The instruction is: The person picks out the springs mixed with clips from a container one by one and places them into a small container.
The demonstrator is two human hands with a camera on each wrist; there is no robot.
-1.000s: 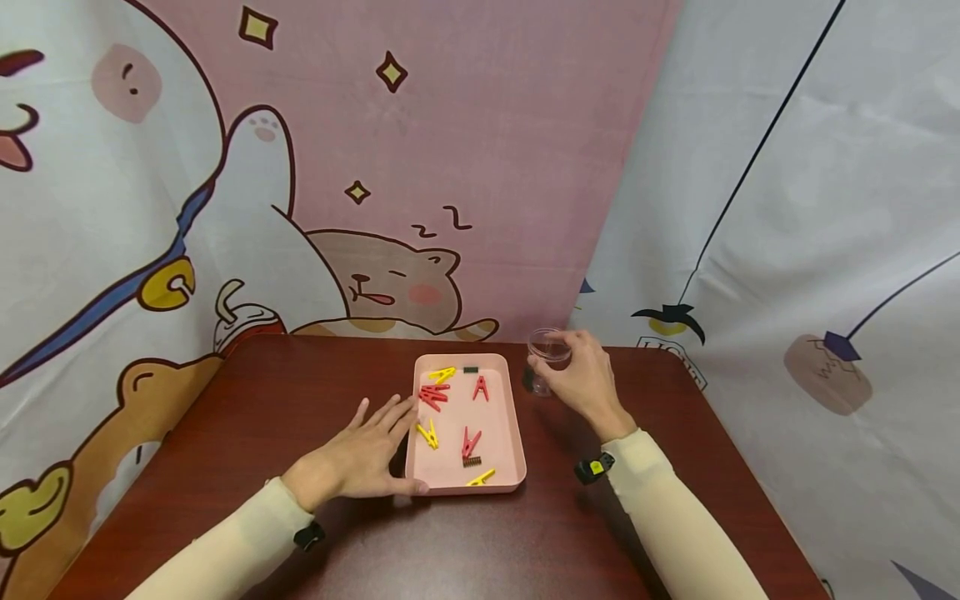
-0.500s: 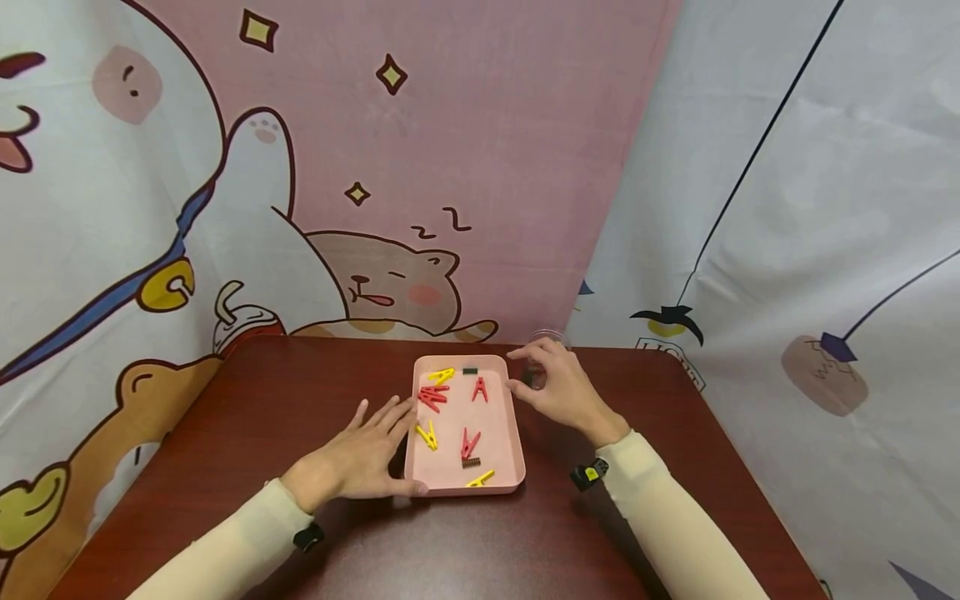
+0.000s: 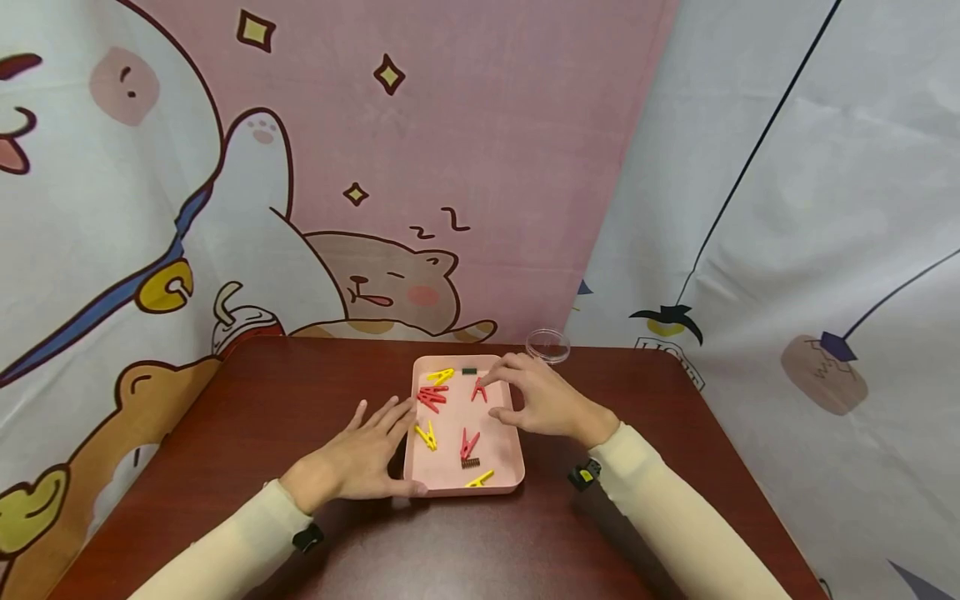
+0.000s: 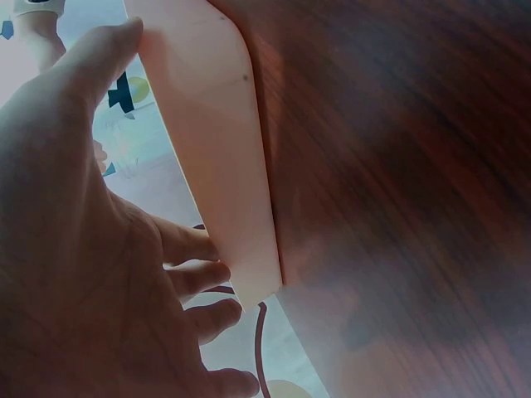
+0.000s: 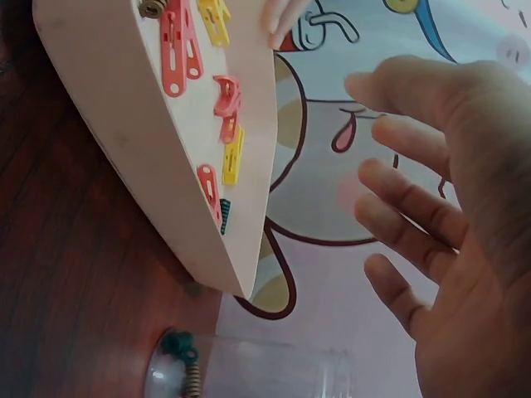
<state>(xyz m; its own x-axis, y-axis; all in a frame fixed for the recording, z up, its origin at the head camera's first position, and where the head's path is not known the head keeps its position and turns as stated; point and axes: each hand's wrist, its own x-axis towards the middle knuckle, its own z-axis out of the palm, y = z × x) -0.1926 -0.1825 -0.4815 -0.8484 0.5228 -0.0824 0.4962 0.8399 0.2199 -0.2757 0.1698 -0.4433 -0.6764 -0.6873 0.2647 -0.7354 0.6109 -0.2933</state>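
My left hand (image 3: 356,457) lies with fingers spread along the left side of a pink tray (image 3: 498,475), thumb at its front corner; in the left wrist view the fingertips touch the tray's rim. The right hand (image 3: 551,398) hovers over the tray's right side, thumb and fingers apart, nothing between them. Its fingertips are close to a red clothespin (image 3: 478,392). Other red clothespins (image 3: 432,397) and yellow clothespins (image 3: 427,436) lie scattered in the tray, with a small dark green ribbed piece (image 3: 469,372) and a brown ribbed piece (image 3: 470,463).
A clear plastic jar (image 3: 548,347) stands open behind the right hand; the right wrist view shows green and brown pieces (image 5: 178,344) at its bottom. The dark red table (image 3: 315,375) backs onto a cartoon-printed cloth (image 3: 510,167).
The right hand has let go of the clear jar's upper part and moved left and toward me, over the tray. The left hand has stayed on the tray.
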